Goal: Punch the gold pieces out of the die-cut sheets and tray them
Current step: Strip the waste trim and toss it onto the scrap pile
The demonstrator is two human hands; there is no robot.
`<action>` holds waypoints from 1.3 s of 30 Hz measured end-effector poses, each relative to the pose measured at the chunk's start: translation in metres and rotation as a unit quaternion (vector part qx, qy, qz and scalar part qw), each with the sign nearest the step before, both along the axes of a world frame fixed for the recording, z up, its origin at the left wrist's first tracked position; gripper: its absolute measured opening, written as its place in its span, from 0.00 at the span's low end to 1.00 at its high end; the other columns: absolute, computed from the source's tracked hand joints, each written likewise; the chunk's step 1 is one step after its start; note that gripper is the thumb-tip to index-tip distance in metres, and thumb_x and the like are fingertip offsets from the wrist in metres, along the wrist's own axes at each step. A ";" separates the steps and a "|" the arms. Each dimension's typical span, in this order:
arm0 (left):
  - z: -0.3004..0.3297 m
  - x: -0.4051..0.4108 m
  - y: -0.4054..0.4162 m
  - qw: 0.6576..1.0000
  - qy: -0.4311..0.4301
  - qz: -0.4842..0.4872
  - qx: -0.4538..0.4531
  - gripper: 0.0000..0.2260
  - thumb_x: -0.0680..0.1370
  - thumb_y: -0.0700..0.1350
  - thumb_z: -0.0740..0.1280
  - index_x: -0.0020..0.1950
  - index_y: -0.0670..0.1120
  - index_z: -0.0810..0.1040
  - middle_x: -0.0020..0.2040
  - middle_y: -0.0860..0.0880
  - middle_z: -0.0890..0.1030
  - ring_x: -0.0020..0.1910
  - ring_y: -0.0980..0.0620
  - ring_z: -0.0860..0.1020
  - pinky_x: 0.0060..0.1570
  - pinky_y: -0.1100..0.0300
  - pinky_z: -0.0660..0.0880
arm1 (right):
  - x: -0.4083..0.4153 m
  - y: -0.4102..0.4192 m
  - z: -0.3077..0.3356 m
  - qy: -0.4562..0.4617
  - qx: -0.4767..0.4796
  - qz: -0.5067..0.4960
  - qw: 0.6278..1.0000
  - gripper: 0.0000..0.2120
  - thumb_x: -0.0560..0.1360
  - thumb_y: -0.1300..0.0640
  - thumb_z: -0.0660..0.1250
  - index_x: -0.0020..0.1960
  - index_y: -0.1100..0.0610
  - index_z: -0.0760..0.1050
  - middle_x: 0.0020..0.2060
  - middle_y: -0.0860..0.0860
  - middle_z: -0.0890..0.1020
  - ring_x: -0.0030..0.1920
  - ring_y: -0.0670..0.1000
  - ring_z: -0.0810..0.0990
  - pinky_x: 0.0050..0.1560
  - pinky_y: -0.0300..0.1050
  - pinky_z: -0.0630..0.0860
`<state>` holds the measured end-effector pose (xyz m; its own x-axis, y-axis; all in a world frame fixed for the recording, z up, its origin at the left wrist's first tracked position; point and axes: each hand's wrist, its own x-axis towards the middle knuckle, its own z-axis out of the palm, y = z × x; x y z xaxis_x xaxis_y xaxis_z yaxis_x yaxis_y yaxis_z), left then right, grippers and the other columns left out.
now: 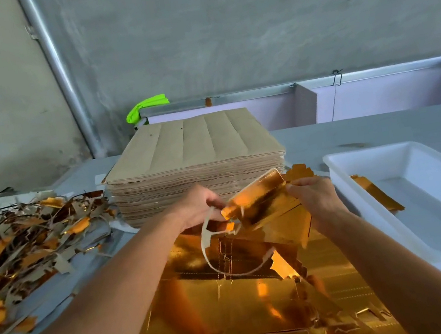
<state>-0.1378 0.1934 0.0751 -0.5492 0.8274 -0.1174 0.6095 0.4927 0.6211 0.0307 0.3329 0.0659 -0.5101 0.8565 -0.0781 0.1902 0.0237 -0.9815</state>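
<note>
Your two hands are raised together over the table point(354, 131). Your left hand point(197, 207) has its fingers curled round a thin pale strip of waste point(207, 242) that loops down from it. Your right hand point(314, 194) grasps one gold piece point(260, 199) by its right end, tilted up between both hands. Under your forearms lies one gold die-cut sheet point(237, 305), foil side up and faintly scored; its near edge is cut off by the frame, and your arms hide part of it. Behind it stands one tall stack of sheets point(193, 154), brown backs up; how many it holds is too fine to count. To your right sits one white tray point(412, 192), with at least one gold piece in the tray point(377, 192) against its left wall; whether more lie beneath it you cannot tell. To your left is one heap of offcuts point(21, 249), gold and grey strips tangled beyond counting and cut off at the frame's edge. One bright green cloth point(145, 108) shows behind the stack, partly hidden. No writing or label is readable anywhere.
</note>
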 end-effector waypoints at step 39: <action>0.014 0.050 0.018 0.977 -0.079 0.091 0.176 0.09 0.80 0.44 0.62 0.41 0.44 0.75 0.38 0.46 0.74 0.37 0.51 0.73 0.39 0.59 0.70 | 0.024 -0.006 0.002 0.094 0.051 0.056 0.993 0.18 0.80 0.43 0.58 0.56 0.56 0.76 0.49 0.54 0.81 0.51 0.53 0.79 0.50 0.48 0.75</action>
<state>-0.0883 0.2116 0.0893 -0.6892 0.7219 0.0618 0.4139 0.3223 0.8514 0.0544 0.3265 0.0682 -0.6001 0.7919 0.1125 -0.0062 0.1361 -0.9907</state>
